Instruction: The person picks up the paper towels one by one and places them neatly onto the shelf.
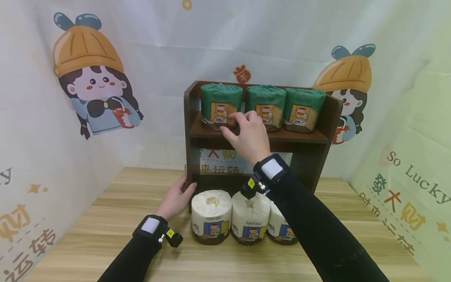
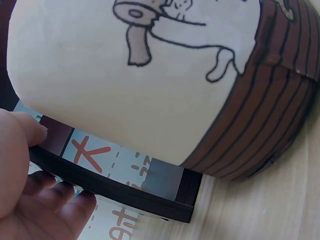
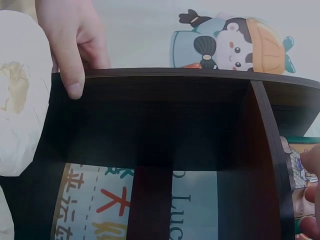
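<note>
A dark brown two-tier shelf (image 1: 192, 156) stands on the table. My left hand (image 1: 176, 199) grips its left side panel low down, thumb on one face and fingers on the other; the left wrist view shows this hand (image 2: 30, 195) around the panel edge. Three green-wrapped toilet paper rolls (image 1: 221, 96) stand in a row on the upper tier. In front of the left and middle ones is my right hand (image 1: 251, 135), thumb and fingers apart, nothing held between them. Whether its fingertips touch a roll I cannot tell.
Three cream-wrapped toilet paper rolls (image 1: 212, 213) stand upright at the shelf's foot, the rightmost partly hidden by my right sleeve (image 1: 317, 227). Under them lies the wood-grain table (image 1: 116, 211). A printed cloth (image 1: 158, 58) hangs behind and at both sides.
</note>
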Demonstrator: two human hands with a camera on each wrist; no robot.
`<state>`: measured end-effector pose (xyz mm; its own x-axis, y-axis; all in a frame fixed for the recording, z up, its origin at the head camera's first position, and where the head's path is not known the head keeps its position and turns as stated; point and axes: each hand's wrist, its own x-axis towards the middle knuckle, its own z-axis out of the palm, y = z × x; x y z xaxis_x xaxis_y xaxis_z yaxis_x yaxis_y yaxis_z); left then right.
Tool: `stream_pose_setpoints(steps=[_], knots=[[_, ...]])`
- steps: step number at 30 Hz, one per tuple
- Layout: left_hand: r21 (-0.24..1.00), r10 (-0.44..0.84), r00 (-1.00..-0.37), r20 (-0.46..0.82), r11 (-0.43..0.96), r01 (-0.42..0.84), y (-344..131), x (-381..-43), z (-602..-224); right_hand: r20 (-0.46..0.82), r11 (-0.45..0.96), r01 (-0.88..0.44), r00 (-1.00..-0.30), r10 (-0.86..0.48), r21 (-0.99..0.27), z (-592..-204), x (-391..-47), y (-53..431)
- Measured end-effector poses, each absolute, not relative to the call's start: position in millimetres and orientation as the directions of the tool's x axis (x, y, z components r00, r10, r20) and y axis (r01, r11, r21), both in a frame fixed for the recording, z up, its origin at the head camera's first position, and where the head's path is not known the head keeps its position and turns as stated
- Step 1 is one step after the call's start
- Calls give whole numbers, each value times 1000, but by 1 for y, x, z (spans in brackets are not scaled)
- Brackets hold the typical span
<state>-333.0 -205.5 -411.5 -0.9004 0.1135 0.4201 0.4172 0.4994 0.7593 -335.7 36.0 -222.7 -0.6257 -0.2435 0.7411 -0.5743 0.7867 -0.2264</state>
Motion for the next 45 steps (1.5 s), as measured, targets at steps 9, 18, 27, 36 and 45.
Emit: stream_pose_setpoints(steps=[9,18,27,36,45], knots=[[758,112,-893,436,489,431,-204,-334,-413,686,801,-559,-670,-285,-214,-228,-334,39],[744,127,-880,457,489,456,-203,-336,-416,727,754,-623,-614,-307,-208,-236,-329,49],[758,131,-881,455,462,460,-204,-336,-416,794,673,-709,-526,-304,-211,-246,-316,71],[483,37,-585,810,524,702,-203,-305,-387,862,626,-739,-464,-205,-249,-246,-302,120],[493,249,-652,716,481,725,-180,-266,-370,851,638,-646,-524,30,-420,-259,-301,186]])
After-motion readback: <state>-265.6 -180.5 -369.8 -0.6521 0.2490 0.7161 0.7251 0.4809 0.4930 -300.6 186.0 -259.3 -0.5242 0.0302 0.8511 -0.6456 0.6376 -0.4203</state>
